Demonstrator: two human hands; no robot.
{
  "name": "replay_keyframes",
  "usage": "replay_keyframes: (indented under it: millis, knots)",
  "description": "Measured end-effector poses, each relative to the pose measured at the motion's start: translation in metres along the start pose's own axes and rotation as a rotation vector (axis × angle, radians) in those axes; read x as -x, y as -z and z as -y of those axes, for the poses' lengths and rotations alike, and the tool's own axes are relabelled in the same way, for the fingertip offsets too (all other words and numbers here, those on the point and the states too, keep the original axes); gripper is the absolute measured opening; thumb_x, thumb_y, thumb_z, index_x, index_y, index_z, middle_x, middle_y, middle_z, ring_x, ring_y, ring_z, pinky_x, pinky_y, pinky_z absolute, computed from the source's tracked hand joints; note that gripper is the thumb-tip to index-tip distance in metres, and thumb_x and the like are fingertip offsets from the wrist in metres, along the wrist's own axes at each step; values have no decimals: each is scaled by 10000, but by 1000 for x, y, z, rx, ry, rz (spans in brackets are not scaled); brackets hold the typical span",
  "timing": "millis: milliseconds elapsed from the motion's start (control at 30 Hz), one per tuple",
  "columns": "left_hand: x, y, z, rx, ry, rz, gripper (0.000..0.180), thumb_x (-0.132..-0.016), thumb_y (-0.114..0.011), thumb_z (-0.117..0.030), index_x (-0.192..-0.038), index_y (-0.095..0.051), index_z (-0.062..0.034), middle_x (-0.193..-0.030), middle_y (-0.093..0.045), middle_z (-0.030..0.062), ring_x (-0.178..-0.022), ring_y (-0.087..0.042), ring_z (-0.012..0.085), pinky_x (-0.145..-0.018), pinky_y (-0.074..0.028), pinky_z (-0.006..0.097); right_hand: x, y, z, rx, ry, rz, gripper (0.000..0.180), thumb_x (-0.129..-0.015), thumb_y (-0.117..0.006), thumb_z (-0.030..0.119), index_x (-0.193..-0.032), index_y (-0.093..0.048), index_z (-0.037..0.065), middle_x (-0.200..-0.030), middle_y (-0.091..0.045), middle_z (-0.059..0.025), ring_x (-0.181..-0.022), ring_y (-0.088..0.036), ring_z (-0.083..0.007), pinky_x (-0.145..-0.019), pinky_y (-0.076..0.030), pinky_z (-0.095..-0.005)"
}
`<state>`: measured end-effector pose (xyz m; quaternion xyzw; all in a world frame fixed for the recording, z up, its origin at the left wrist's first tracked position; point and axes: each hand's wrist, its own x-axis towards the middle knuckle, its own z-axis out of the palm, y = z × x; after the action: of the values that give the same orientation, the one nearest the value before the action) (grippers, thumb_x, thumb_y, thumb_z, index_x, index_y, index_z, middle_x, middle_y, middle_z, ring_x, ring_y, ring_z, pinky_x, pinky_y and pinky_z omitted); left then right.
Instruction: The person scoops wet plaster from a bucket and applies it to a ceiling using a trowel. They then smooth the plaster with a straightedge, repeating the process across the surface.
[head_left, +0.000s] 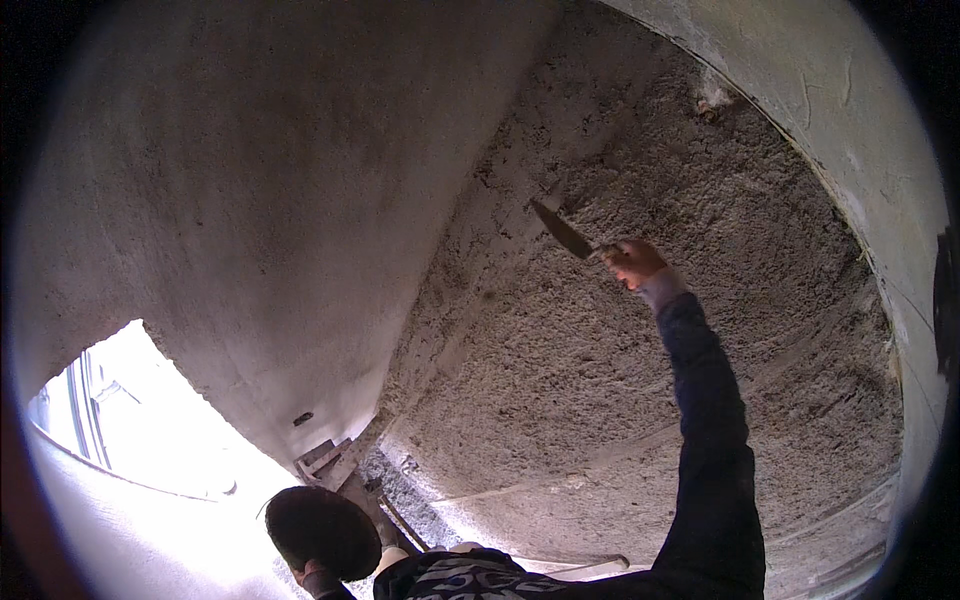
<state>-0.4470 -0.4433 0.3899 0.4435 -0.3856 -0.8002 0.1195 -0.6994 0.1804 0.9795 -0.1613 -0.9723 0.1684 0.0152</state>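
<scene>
Left of the trowel [563,232], low at the frame's bottom, one round dark board [322,530] is held flat in the left hand [312,578] — probably to carry plaster; the fingers cannot be made out. One trowel is gripped by closed fingers of the right hand [632,262], raised so its blade meets the rough plastered wall [650,400] — likely for spreading.

Right arm: extended upward, almost straight, in a dark sleeve with a lighter cuff at the wrist. Right hand [634,263]: raised at the rough plastered wall [700,330], fingers closed around the handle of a trowel [563,232], blade angled up and left against that wall. Left hand [318,577]: low, well below the wall patch, gripping a dark round pan [322,530] from underneath.
</scene>
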Motion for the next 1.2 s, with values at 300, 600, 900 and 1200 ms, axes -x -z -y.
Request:
replay_keyframes:
  millis: [300,600,900,1200]
  knots:
    - [-16,26,-3,-68,-115,-77,429,-873,-399,-265,-1263,-449,-91,-1111,-583,124,-880,-586,277,-840,-449,465,-25,100,10,-28,-58,-221,603,-771,-575,573,-1055,-589,41,-746,-612,-106,-609,-602,-213,-514,-485,-349]
    - [24,-25,-52,1,28,69,569,-713,-539,-9,-1271,-429,-33,-1160,-542,161,-962,-556,312,-851,-448,437,53,142,97,812,94,-725,574,-816,-581,423,-1221,-504,23,-1021,-625,-188,-871,-635,-281,-672,-510,-366]
    - [44,-48,-65,-198,53,146,508,-704,-510,-25,-1211,-469,-25,-1097,-571,136,-911,-578,276,-807,-479,402,169,-4,111,-368,411,334,481,-891,-539,331,-1243,-472,10,-668,-559,-31,-513,-511,-80,-463,-441,-244]
    - [13,16,-47,-686,-399,561,410,-847,-444,-120,-1253,-442,-64,-1156,-556,102,-920,-583,244,-822,-480,364,65,-114,-10,-107,175,-339,480,-875,-554,394,-1231,-466,85,-715,-582,-67,-611,-563,-147,-494,-460,-273]
